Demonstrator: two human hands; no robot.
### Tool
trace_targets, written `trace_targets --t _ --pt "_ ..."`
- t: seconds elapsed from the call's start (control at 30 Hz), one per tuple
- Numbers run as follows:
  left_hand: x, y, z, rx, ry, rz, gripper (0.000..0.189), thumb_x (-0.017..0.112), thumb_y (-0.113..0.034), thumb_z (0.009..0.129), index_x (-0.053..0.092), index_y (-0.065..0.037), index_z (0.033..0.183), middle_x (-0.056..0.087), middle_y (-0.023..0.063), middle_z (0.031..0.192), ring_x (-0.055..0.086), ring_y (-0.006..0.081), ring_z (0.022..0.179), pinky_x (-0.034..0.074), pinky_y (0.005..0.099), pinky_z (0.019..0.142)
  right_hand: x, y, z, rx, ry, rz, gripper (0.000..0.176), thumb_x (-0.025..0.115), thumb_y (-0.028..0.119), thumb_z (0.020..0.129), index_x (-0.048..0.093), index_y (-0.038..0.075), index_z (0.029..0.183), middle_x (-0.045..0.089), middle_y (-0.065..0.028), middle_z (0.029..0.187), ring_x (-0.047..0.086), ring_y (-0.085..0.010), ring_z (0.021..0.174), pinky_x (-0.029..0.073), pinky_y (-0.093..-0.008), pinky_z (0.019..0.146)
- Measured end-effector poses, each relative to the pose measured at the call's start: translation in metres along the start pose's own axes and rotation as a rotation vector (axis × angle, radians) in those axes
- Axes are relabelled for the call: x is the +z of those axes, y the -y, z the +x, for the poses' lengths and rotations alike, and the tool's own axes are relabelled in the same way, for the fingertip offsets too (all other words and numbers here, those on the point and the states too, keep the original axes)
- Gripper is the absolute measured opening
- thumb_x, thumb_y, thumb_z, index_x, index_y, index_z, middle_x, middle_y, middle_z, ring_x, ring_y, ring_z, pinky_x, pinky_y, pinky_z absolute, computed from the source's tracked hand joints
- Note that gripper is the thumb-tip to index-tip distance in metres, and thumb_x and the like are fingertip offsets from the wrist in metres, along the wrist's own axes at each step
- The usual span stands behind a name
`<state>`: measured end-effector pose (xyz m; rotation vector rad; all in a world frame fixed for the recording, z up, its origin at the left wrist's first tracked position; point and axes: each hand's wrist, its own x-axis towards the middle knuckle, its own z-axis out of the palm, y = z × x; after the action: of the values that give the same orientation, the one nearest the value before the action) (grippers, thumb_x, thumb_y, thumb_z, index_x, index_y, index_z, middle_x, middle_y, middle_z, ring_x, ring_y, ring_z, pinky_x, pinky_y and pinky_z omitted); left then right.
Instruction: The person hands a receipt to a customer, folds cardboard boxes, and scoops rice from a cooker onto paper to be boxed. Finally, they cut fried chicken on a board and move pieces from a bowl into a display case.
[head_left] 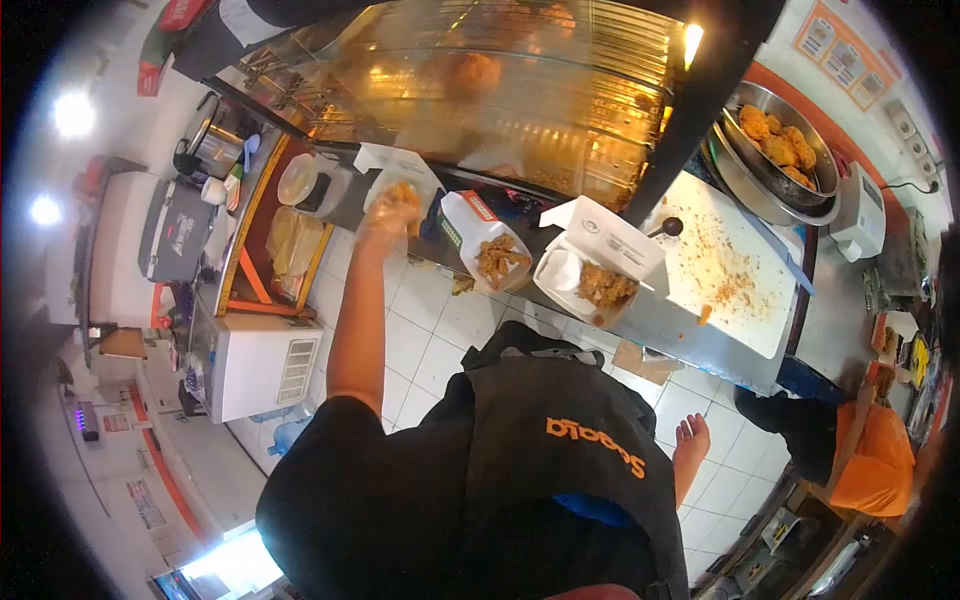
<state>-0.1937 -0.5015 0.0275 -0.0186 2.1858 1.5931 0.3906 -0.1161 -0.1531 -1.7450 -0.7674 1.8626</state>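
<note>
My left hand (385,222) reaches over an open white takeaway box (400,165) on the counter at left. Its fingers are closed round a piece of fried chicken (404,195), partly blurred. Right of it, a red, green and white carton (468,222) holds chopped fried pieces (499,259). Farther right, another open box (622,238) contains a white wrapped mound (562,270) and crumbly fried chicken (604,284). My right hand (691,437) hangs low beside my apron, away from the counter, fingers loosely apart and holding nothing.
A lit glass warming cabinet (480,110) stands behind the boxes. At right lie a crumb-covered white board (720,285), a knife (797,268) and a metal bowl (825,160) of fried chicken (775,140). A person in orange (875,460) is at far right.
</note>
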Motion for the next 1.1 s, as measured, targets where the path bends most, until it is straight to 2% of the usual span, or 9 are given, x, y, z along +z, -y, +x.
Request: trace_targets --t 0.13,0.23,0.27,0.37,0.5,0.6,0.83,0.9,1.1 --pt "-0.025 0.023 0.07 0.041 -0.12 0.418 0.041 0.076 -0.014 0.063 0.061 -0.008 0.101 0.063 0.0063 0.09 0.06 0.018 0.075 0.049 0.0307 0.065 0.024 -0.004 -0.02 -0.013 -0.014 -0.032 0.043 0.058 0.026 0.085 0.053 0.003 0.12 0.057 -0.0121 0.109 0.054 -0.0279 0.097 0.045 -0.0382 0.086" --pt "-0.029 0.03 0.074 -0.178 0.068 0.093 0.045 0.074 -0.02 0.065 0.061 -0.006 0.106 0.064 0.0086 0.098 0.061 0.0206 0.083 0.048 0.0322 0.073 0.05 -0.005 -0.046 -0.054 -0.012 -0.037 0.04 0.059 0.026 0.083 0.055 0.004 0.117 0.058 -0.0104 0.105 0.055 -0.0252 0.092 0.045 -0.0373 0.082" --pt "-0.055 0.077 0.117 -0.061 0.067 0.615 0.048 0.069 -0.029 0.071 0.06 -0.006 0.112 0.064 0.0102 0.104 0.061 0.0236 0.087 0.048 0.0336 0.078 0.062 -0.004 -0.055 -0.063 -0.016 -0.032 0.04 0.059 0.026 0.083 0.055 0.004 0.117 0.058 -0.0104 0.105 0.055 -0.0252 0.092 0.045 -0.0373 0.082" --pt "-0.081 0.105 0.122 0.149 0.103 0.438 0.054 0.068 -0.024 0.079 0.051 0.003 0.123 0.064 0.0071 0.106 0.059 0.0157 0.094 0.045 0.0315 0.085 0.112 0.001 -0.094 -0.1 -0.038 -0.073 0.034 0.059 0.022 0.083 0.058 0.004 0.112 0.061 -0.0083 0.101 0.056 -0.0202 0.085 0.046 -0.0334 0.075" --pt "-0.096 0.058 0.073 0.182 -0.234 0.947 0.034 0.057 -0.024 0.08 0.066 -0.013 0.11 0.06 0.022 0.109 0.058 0.0366 0.098 0.045 0.0426 0.087 0.237 0.021 -0.155 -0.392 0.266 -0.131 0.025 0.057 0.009 0.083 0.06 0.002 0.106 0.063 -0.0061 0.091 0.056 -0.0136 0.077 0.046 -0.0254 0.07" --pt "-0.108 0.08 0.081 0.316 -0.584 1.027 0.032 0.057 -0.017 0.073 0.069 -0.005 0.101 0.065 0.0215 0.092 0.062 0.0344 0.092 0.05 0.0414 0.081 0.351 0.06 -0.251 -0.604 0.626 -0.145 0.021 0.061 0.008 0.083 0.061 -0.001 0.103 0.061 -0.0047 0.091 0.057 -0.0124 0.085 0.045 -0.0248 0.078" --pt "-0.124 0.131 0.134 0.014 -0.227 0.927 0.032 0.057 -0.019 0.073 0.068 -0.005 0.099 0.067 0.0195 0.096 0.064 0.0299 0.095 0.051 0.038 0.079 0.553 0.131 -0.433 -1.381 1.046 -0.033 0.025 0.062 0.011 0.084 0.062 0.001 0.107 0.067 -0.0101 0.099 0.063 -0.0149 0.078 0.05 -0.0287 0.07" --pt "-0.12 0.114 0.121 0.096 -0.217 1.12 0.025 0.057 -0.021 0.073 0.07 -0.004 0.087 0.067 0.0197 0.093 0.065 0.03 0.093 0.051 0.0375 0.08 0.596 0.135 -0.462 -1.6 0.765 -0.142 0.027 0.068 0.015 0.08 0.063 -0.001 0.102 0.068 -0.0109 0.088 0.064 -0.017 0.069 0.05 -0.0291 0.064" --pt "-0.136 0.102 0.125 0.175 -0.152 0.83 0.028 0.059 -0.028 0.069 0.069 -0.003 0.077 0.066 0.0192 0.087 0.064 0.036 0.082 0.051 0.0398 0.075 0.667 0.106 -0.465 -1.43 0.773 0.045 0.019 0.069 0.012 0.077 0.063 -0.002 0.088 0.068 -0.0108 0.078 0.062 -0.0171 0.064 0.049 -0.0288 0.062"
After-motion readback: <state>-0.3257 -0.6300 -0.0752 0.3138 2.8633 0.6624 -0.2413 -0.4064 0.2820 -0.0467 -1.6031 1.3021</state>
